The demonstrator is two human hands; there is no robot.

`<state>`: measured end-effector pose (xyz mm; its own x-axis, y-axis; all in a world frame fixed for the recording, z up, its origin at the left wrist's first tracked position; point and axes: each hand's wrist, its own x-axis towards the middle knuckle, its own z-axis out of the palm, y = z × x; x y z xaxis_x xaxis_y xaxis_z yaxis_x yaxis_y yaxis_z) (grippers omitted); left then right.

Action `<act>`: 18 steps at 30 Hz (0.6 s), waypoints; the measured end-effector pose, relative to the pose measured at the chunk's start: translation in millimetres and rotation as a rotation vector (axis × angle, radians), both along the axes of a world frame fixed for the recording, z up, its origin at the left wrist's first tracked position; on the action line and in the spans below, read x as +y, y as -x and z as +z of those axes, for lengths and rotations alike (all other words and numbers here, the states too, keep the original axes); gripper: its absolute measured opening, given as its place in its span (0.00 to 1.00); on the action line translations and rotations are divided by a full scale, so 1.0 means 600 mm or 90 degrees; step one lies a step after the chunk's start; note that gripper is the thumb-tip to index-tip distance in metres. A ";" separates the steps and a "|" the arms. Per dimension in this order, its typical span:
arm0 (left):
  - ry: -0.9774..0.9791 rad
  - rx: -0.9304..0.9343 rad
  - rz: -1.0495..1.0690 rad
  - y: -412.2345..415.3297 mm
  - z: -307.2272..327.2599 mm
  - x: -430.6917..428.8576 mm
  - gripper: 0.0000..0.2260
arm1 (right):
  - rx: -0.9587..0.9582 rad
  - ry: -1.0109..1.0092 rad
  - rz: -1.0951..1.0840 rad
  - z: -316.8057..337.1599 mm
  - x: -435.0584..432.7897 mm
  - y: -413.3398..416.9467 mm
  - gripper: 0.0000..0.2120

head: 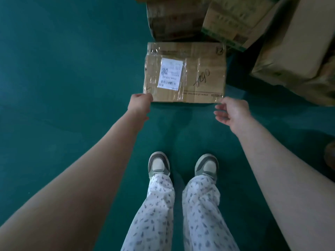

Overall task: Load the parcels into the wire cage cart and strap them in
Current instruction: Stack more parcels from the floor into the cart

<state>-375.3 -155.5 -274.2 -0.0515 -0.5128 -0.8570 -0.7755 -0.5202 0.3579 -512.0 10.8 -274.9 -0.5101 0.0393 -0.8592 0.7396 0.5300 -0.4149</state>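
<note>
Cardboard parcel (199,69) lies flat on the green floor (63,69), straight ahead of the person's feet, long side facing them. Clear tape (154,51) wraps its top; white shipping label (170,74) sits on the left half w/ barcodes, print too small to read. Black marker scrawl (202,77) on the right half, more at the far right corner. Left hand (139,105) is at the parcel's near left corner, back of hand up, knuckles against the cardboard edge, fingers curled down out of sight, so can't tell if it actually has a hold on the corner or only touches it. Right hand (231,111) is just beside the near right corner, palm turned inward, fingers (220,113) apart and loosely bent, nothing in it; top finger is v. close to the corner, contact unclear. So the parcel sits between the two hands, beyond both, w/ its near edge level w/ them. Behind it, touching or nearly so, a stack of other boxes (174,19), one w/ green print (233,20), plus a large plain one (297,48) to the right. Lower down: grey and cream shoes (159,164), well apart from the parcel, and white patterned trousers (155,214).
</note>
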 end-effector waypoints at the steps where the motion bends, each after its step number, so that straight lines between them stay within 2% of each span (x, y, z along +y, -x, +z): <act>1: 0.007 -0.006 0.003 -0.001 -0.041 -0.009 0.17 | 0.019 -0.017 0.016 -0.042 -0.005 0.002 0.09; 5: 0.034 -0.030 -0.038 -0.002 -0.138 -0.030 0.26 | 0.100 -0.081 0.093 -0.141 -0.009 0.009 0.17; 8: 0.037 -0.070 -0.085 0.006 -0.187 -0.044 0.31 | 0.088 -0.104 0.151 -0.190 -0.005 0.018 0.24; 12: -0.016 -0.046 -0.084 0.020 -0.203 -0.051 0.24 | 0.022 -0.060 0.154 -0.198 -0.007 0.032 0.19; 15: 0.019 -0.025 -0.040 0.028 -0.179 -0.035 0.23 | 0.067 -0.052 0.103 -0.175 -0.002 0.037 0.12; 18: 0.041 -0.012 0.004 0.039 -0.128 -0.012 0.15 | 0.087 -0.038 0.057 -0.130 0.004 0.040 0.11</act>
